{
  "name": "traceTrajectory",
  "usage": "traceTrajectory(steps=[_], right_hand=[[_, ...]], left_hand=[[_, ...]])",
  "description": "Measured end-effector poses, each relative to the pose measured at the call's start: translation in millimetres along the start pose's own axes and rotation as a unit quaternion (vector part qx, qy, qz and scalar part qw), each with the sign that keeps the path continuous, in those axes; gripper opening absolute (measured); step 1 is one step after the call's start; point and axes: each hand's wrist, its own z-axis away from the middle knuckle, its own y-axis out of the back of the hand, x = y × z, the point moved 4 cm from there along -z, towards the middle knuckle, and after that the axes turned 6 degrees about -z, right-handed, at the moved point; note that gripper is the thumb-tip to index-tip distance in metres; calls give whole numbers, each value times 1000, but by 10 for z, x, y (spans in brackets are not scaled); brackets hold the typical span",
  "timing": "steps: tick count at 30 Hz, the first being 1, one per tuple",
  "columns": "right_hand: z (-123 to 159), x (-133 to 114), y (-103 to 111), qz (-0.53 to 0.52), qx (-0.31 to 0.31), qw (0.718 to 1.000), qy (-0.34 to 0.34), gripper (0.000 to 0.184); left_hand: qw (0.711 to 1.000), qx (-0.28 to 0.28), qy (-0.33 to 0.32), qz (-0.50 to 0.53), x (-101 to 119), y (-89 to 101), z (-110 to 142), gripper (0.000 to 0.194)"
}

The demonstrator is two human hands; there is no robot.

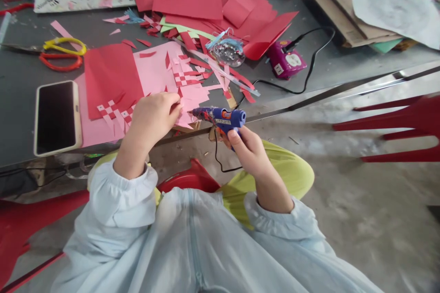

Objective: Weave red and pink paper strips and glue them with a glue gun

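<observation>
My right hand [245,146] is wrapped round the handle of a blue hot glue gun [223,116], whose nozzle points left. Close to that nozzle, my left hand [156,112] is closed in a pinch over the pink paper [153,66]. Whatever its fingertips hold is too small to make out. Left of this hand lie woven red-and-white checked paper pieces [109,109], partly on a red sheet [112,73]. Another checked piece [185,78] rests beyond the fingers, among cut paper strips.
Orange-and-yellow-handled scissors [62,55] and a phone [57,116] lie at the left. Red paper sheets [192,4] are heaped at the back. A purple box [287,59] with a black cord sits right of centre, near cardboard [343,13]. A red stool [405,123] stands at the right.
</observation>
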Motion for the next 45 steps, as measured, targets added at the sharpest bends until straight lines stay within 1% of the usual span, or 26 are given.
traceTrajectory(steps=[5,10,15,19,23,28,32,38,45], right_hand=[[-37,-128,32,84,-8,996,29,61],[-58,-202,45,124,-7,991,53,55],[-54,-230,48,156,-5,986,55,55],[-50,-238,45,161,-3,986,49,55],[-52,-256,47,162,-5,986,46,51],[-44,-278,28,151,-30,987,47,42],[-59,-281,-17,143,-43,988,40,40],[-107,-284,-52,136,-50,989,38,45],[-43,-268,93,154,-27,987,29,52]], left_hand=[[1000,-2,5,-6,-8,-24,-6,24],[1000,0,3,-2,-16,-25,-7,24],[1000,-6,6,-4,-3,-11,-8,24],[1000,-8,6,-3,2,-5,-4,24],[1000,-8,5,1,7,-3,-2,24],[1000,-12,8,-2,17,5,-3,24],[1000,-8,3,-5,15,-1,-11,26],[1000,4,-7,-6,0,-19,-9,28],[1000,-15,9,-1,22,8,1,24]])
